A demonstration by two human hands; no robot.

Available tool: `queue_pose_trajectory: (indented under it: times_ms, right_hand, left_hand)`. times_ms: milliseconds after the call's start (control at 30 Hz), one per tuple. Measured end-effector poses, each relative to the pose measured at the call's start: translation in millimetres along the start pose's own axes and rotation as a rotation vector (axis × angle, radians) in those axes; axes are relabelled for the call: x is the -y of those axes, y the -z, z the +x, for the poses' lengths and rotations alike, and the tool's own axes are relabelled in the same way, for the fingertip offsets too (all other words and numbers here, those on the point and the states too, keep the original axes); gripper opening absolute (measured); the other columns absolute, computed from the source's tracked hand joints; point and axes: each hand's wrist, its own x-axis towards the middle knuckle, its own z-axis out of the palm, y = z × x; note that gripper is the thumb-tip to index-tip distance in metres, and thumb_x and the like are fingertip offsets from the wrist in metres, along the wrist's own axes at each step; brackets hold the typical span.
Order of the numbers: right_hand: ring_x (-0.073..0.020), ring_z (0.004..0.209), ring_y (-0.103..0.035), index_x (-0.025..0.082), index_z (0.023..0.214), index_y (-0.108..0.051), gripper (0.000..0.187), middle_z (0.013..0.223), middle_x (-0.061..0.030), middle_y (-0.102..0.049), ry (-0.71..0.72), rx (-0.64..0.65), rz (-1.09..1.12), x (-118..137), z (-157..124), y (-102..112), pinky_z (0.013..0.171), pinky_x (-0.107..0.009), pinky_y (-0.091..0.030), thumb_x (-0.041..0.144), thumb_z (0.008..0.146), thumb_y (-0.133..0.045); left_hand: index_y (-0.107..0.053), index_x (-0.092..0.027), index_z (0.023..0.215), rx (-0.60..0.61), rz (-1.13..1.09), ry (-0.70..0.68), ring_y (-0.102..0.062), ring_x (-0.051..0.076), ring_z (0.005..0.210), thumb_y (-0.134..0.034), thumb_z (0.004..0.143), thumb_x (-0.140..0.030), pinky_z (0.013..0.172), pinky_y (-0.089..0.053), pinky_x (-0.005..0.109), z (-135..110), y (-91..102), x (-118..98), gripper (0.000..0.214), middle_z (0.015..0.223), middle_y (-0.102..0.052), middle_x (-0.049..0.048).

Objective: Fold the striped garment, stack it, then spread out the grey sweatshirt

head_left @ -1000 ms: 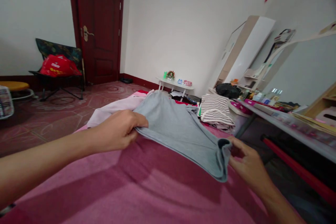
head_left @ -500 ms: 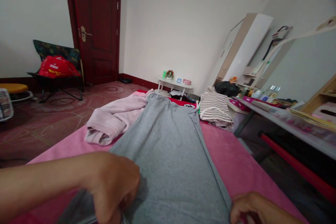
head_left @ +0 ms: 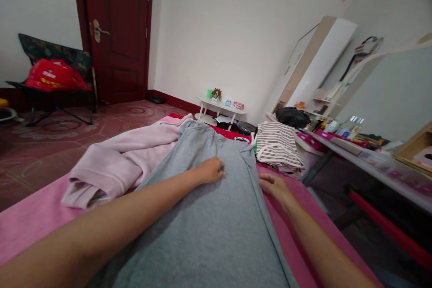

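A long grey garment (head_left: pixel 219 229) lies stretched out along the pink bed cover (head_left: pixel 30 234), its far end gathered and wrinkled. My left hand (head_left: pixel 211 170) is over the upper middle of this garment, fingers loosely bent with a gap between them and nothing visible in them. At the garment's right edge, my right hand (head_left: pixel 275 189) has its fingers apart and holds nothing; whether it touches the cloth I cannot tell. A pale pink fleece garment (head_left: pixel 111 166) lies rumpled along the left side, partly beside the grey one.
A folded stack of striped clothes (head_left: pixel 278 146) sits at the far right of the bed. A cluttered dressing table (head_left: pixel 351 155) stands along the right. Beyond the bed is a small white table (head_left: pixel 221 105). A folding chair (head_left: pixel 57 54) with a red bag (head_left: pixel 56 75) stands left.
Both hands have moved forward from the near part of the grey garment toward its far end. The right hand has let go of the garment's edge. The view has shifted slightly.
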Motion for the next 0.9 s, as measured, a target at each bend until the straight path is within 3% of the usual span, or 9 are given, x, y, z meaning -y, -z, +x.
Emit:
queue_pose_trajectory:
  times_ms: [133,333,400,467,567,700,767,833,900]
  right_hand:
    - [-0.0243,0.08,-0.067,0.016,0.085,-0.066,0.039,0.085,-0.0083,-0.072,-0.025,-0.183,0.077,-12.3,39.6,-22.5,0.07,-0.036,-0.053,0.038,0.053,-0.07]
    - [-0.0274,0.099,-0.063,0.012,0.109,-0.059,0.055,0.107,-0.0116,-0.069,0.02,-0.177,-0.04,20.4,84.8,-76.3,0.082,-0.039,-0.051,0.016,0.054,-0.056]
    - [-0.0259,0.116,-0.053,0.015,0.116,-0.057,0.061,0.123,-0.0102,-0.062,0.237,-0.041,-0.18,37.3,78.9,-103.8,0.095,-0.039,-0.045,0.011,0.055,-0.051]
    - [-0.0245,0.123,-0.047,0.018,0.118,-0.058,0.063,0.13,-0.009,-0.057,0.524,0.25,-0.394,51.1,63.0,-130.6,0.101,-0.038,-0.039,0.007,0.057,-0.05]
    - [-0.0236,0.117,-0.051,0.021,0.108,-0.064,0.049,0.12,-0.0076,-0.063,0.69,0.444,-0.527,60.3,41.5,-152.7,0.098,-0.036,-0.041,0.006,0.063,-0.05]
    - [-0.0181,0.077,-0.062,0.019,0.094,-0.064,0.022,0.092,-0.0057,-0.067,0.452,0.006,-0.176,48.2,50.9,-135.7,0.073,-0.032,-0.052,0.022,0.079,-0.048]
    - [-0.0158,0.066,-0.059,0.016,0.112,-0.055,0.039,0.096,-0.0077,-0.065,0.278,-0.265,-0.075,36.5,64.8,-119.0,0.06,-0.029,-0.051,0.031,0.076,-0.056]
    - [-0.0155,0.065,-0.059,0.015,0.13,-0.04,0.072,0.107,-0.0112,-0.062,0.141,-0.312,-0.033,26.0,75.2,-107.5,0.053,-0.027,-0.05,0.035,0.066,-0.067]
    - [-0.0159,0.067,-0.061,0.018,0.137,-0.031,0.091,0.113,-0.0119,-0.06,0.044,-0.174,0.051,18.7,79.2,-105.0,0.049,-0.026,-0.05,0.035,0.059,-0.074]
  left_hand:
    - [-0.067,-0.015,0.106,-0.115,-0.117,0.052,-0.058,0.023,0.106,-0.051,0.085,-0.029,0.097,-0.042,0.034,6.8,-22.5,24.5,0.029,0.109,-0.066,0.0103]
    - [-0.038,-0.012,0.139,-0.393,-0.53,0.338,-0.061,0.021,0.102,-0.045,0.09,-0.041,0.094,-0.045,0.036,12.4,-19.3,23.1,0.057,0.125,-0.058,0.0145]
    - [-0.026,-0.014,0.145,-0.468,-0.624,0.388,-0.057,0.021,0.112,-0.04,0.092,-0.046,0.1,-0.041,0.038,14.1,-15.2,23.8,0.063,0.137,-0.048,0.0158]
    - [-0.022,-0.015,0.146,-0.538,-0.65,0.404,-0.046,0.023,0.127,-0.04,0.092,-0.046,0.109,-0.033,0.039,15.8,-13.7,28.9,0.065,0.146,-0.037,0.0154]
    - [-0.029,-0.014,0.143,-0.598,-0.62,0.443,-0.033,0.023,0.136,-0.05,0.087,-0.038,0.114,-0.025,0.038,18.8,-15.7,40.6,0.064,0.148,-0.034,0.0134]
    - [-0.038,-0.012,0.138,-0.552,-0.594,0.496,-0.04,0.023,0.132,-0.051,0.082,-0.02,0.112,-0.028,0.037,21.9,-18.7,48.9,0.058,0.142,-0.044,0.0125]
    - [-0.039,-0.011,0.138,-0.527,-0.568,0.521,-0.04,0.024,0.132,-0.052,0.079,-0.016,0.113,-0.027,0.037,22.8,-19.2,49.2,0.062,0.142,-0.044,0.014]
    - [-0.039,-0.008,0.139,-0.519,-0.546,0.523,-0.04,0.025,0.132,-0.054,0.077,-0.016,0.113,-0.027,0.037,23.3,-19.9,48.7,0.064,0.142,-0.044,0.0155]
    - [-0.039,-0.008,0.139,-0.516,-0.548,0.493,-0.04,0.025,0.132,-0.056,0.077,-0.018,0.113,-0.028,0.037,22.9,-20.4,47.5,0.065,0.142,-0.044,0.0156]
